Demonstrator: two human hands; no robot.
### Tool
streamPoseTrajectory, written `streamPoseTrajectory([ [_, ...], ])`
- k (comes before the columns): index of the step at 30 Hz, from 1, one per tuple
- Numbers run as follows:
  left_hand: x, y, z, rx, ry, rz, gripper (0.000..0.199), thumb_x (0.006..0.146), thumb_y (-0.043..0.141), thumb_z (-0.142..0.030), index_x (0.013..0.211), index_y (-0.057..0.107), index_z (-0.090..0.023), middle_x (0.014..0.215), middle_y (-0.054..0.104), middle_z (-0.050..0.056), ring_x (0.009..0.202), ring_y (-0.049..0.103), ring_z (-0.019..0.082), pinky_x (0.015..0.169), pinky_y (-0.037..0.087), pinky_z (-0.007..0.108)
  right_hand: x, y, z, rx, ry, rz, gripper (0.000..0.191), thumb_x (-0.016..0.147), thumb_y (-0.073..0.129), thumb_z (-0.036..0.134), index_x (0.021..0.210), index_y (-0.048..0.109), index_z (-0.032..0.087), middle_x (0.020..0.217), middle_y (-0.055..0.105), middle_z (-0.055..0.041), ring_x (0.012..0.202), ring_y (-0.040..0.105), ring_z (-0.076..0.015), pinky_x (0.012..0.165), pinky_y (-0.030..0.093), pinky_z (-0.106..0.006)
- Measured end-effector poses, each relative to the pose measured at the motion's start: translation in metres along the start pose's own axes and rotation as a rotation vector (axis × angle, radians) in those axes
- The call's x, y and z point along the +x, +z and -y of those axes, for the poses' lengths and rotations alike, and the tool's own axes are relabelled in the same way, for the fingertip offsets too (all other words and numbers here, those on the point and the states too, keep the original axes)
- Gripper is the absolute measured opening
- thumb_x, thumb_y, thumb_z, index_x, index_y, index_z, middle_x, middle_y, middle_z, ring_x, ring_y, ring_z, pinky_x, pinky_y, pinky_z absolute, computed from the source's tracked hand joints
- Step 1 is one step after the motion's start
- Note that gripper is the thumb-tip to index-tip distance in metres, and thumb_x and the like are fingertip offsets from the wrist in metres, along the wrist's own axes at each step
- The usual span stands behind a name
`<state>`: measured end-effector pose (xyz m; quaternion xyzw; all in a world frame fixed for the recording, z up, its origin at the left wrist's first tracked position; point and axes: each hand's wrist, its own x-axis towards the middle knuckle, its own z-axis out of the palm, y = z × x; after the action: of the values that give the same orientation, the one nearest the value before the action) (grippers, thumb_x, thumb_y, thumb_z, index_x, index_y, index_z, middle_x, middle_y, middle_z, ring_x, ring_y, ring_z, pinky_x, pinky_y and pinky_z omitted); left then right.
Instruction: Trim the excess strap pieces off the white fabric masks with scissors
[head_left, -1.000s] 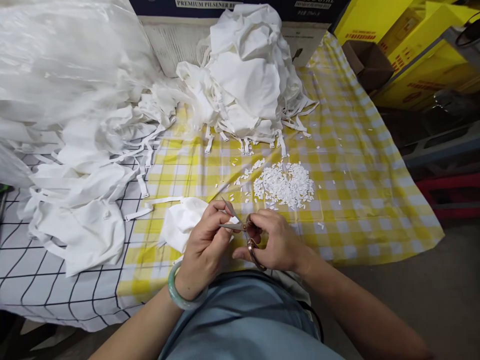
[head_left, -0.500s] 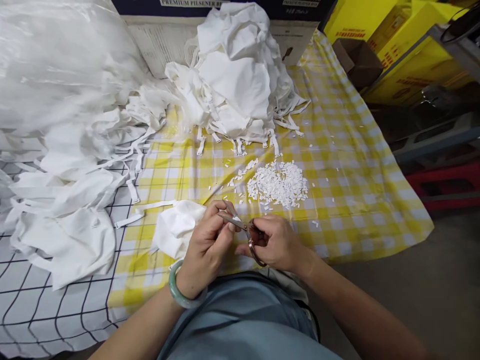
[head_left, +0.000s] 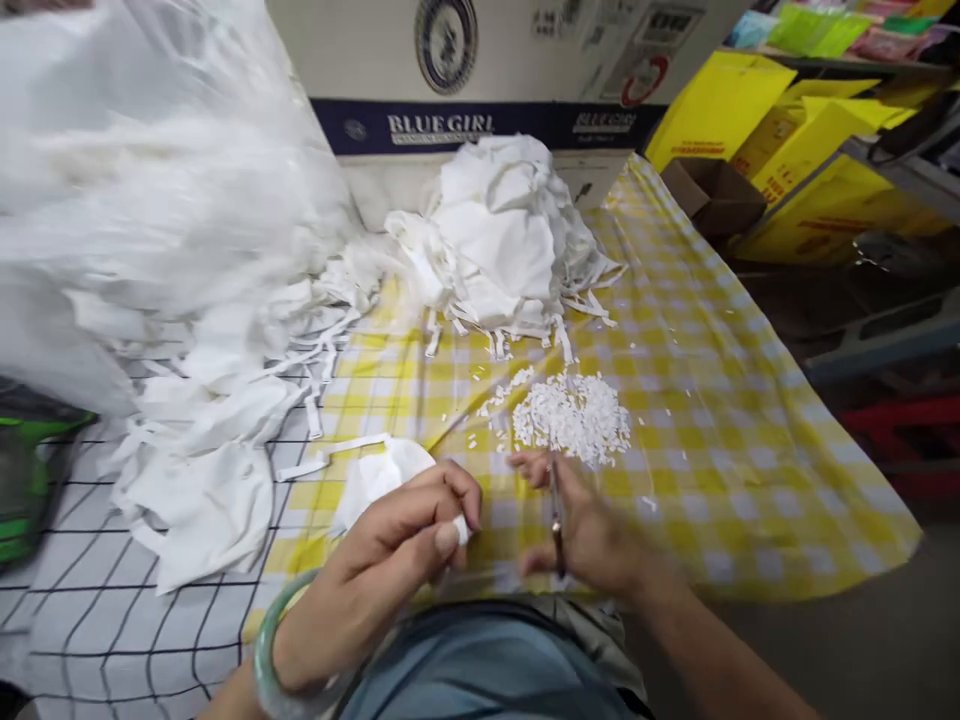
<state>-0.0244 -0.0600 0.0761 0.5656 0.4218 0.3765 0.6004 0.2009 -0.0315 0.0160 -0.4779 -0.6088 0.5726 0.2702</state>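
Note:
My left hand (head_left: 397, 550) pinches the strap end of a white cloth piece (head_left: 382, 480), whose body lies on the table just behind the hand. A small white bit shows at the thumb tip. To the right, apart from it, my right hand (head_left: 592, 530) holds scissors (head_left: 556, 515), blurred by motion, with the blades pointing away from me. Just beyond the right hand lies a heap of small white snippets (head_left: 574, 415). A large pile of white cloth pieces (head_left: 502, 240) with straps stands farther back.
More white cloth pieces (head_left: 217, 490) lie at the left, beneath a big clear plastic bag (head_left: 172, 180). A large carton (head_left: 510, 60) stands at the back. Yellow boxes (head_left: 712, 110) and a small open brown box (head_left: 712, 195) are at the back right.
The scissors have come away from the left hand's pinch, and the hands have moved apart. The view has tilted up, showing more of the carton.

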Motion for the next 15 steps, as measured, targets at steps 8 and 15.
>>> streamPoseTrajectory([
  [8, 0.015, -0.039, -0.039, 0.010, 0.437, -0.606, 0.024, 0.097, 0.050, -0.026, 0.079, 0.065, -0.019, 0.099, 0.053, 0.006, 0.092, 0.053, 0.017, 0.079, 0.045, 0.026, 0.088, 0.072, 0.052, 0.336, -0.244, -0.091, 0.021, 0.072, 0.069, 0.029, 0.086, 0.055, 0.021, 0.075, 0.060, 0.0037, 0.066, 0.054, -0.0115, 0.062, 0.048, -0.023],
  [15, 0.092, -0.075, -0.019, 0.050, 0.382, -0.799, 0.015, 0.089, 0.059, -0.031, 0.086, 0.065, -0.018, 0.101, 0.063, 0.007, 0.103, 0.059, 0.021, 0.098, 0.046, 0.036, 0.229, -0.060, 0.184, -0.224, -0.708, -0.771, 0.011, 0.073, 0.054, 0.022, 0.084, 0.051, 0.021, 0.078, 0.058, -0.0014, 0.067, 0.055, -0.0137, 0.067, 0.047, -0.029],
])
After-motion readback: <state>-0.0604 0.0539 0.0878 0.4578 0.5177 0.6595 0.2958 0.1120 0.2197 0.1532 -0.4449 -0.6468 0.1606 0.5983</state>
